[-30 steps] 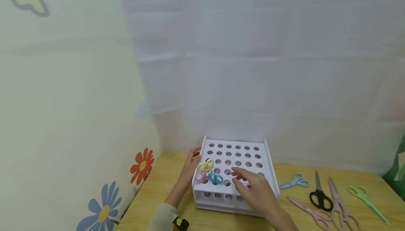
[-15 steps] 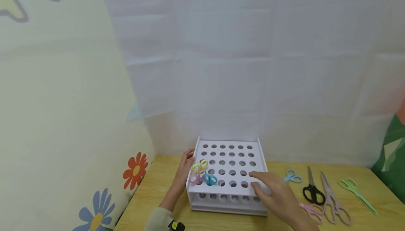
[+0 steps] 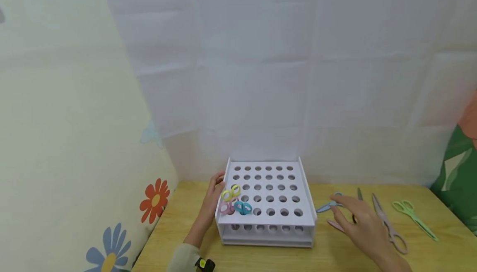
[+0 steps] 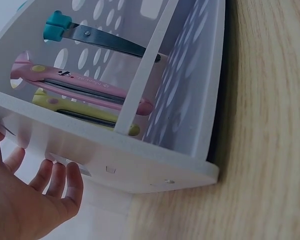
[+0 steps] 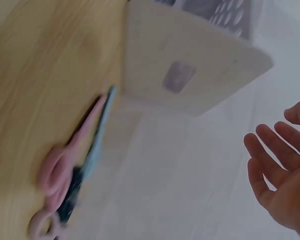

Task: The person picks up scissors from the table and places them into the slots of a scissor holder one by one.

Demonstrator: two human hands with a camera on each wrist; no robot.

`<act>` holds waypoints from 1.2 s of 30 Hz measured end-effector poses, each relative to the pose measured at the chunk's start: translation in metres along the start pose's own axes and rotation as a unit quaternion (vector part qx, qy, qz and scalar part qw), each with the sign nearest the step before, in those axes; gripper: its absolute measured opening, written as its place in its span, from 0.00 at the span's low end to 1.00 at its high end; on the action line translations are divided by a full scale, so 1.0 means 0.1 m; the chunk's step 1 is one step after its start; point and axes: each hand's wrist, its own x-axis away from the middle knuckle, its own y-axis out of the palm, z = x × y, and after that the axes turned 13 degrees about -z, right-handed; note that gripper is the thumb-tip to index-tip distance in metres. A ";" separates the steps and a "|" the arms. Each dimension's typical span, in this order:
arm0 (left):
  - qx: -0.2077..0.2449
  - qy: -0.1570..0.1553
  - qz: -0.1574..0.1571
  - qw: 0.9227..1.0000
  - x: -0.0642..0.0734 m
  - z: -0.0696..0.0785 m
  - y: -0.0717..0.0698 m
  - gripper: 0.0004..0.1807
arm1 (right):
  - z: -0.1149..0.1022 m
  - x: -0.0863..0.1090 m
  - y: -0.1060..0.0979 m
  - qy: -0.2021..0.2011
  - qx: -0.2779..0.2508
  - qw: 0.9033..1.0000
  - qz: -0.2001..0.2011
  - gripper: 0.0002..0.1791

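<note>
A white rack (image 3: 263,220) with rows of round holes stands on the table. Yellow scissors (image 3: 231,193), pink scissors (image 4: 80,82) and teal scissors (image 3: 243,208) sit in its front left holes, blades pointing down inside. My left hand (image 3: 211,201) rests against the rack's left side, fingertips by a slot in that panel. To the right of the rack my right hand (image 3: 359,224) hovers with fingers apart, holding nothing. In the head view it overlaps light blue scissors (image 3: 325,207), another pink pair (image 5: 60,170) and black-handled scissors (image 5: 71,197).
Large pale pink scissors (image 3: 387,222) lie right of my right hand, light green scissors (image 3: 415,218) farther right. A white sheet (image 3: 242,77) hangs behind the wooden table (image 3: 186,205). A flower-printed wall (image 3: 74,139) borders the left.
My right hand has moved right, from above the rack to over the loose scissors. The left hand has stayed at the rack's side. The head view has shifted slightly.
</note>
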 end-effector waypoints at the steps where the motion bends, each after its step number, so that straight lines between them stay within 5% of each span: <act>1: 0.001 0.002 -0.001 1.000 -0.01 0.00 0.00 0.25 | 0.06 0.02 -0.02 0.006 0.007 1.000 -0.003 0.20; 4: 0.009 0.001 -0.002 1.000 0.00 0.01 -0.01 0.25 | 0.24 0.12 -0.08 0.043 0.032 0.998 -0.024 0.20; 8: 0.013 0.001 -0.006 1.000 0.00 0.00 0.00 0.25 | 0.43 0.25 -0.16 0.130 0.041 0.985 -0.107 0.14; 14: 0.002 0.003 -0.007 1.000 0.00 -0.02 -0.01 0.26 | 0.62 0.32 -0.26 0.276 -0.011 0.926 -0.257 0.23; 18: -0.002 -0.004 -0.005 1.000 0.01 0.00 -0.02 0.25 | 0.69 0.35 -0.24 0.324 -0.033 0.897 -0.298 0.25; 30: 0.009 0.001 -0.018 1.000 0.05 -0.02 -0.02 0.26 | 0.82 0.41 -0.21 0.373 -0.023 0.869 -0.324 0.14; 36: 0.004 0.006 -0.021 1.000 0.04 -0.01 -0.03 0.26 | 0.84 0.42 -0.15 0.340 -0.034 0.879 -0.333 0.15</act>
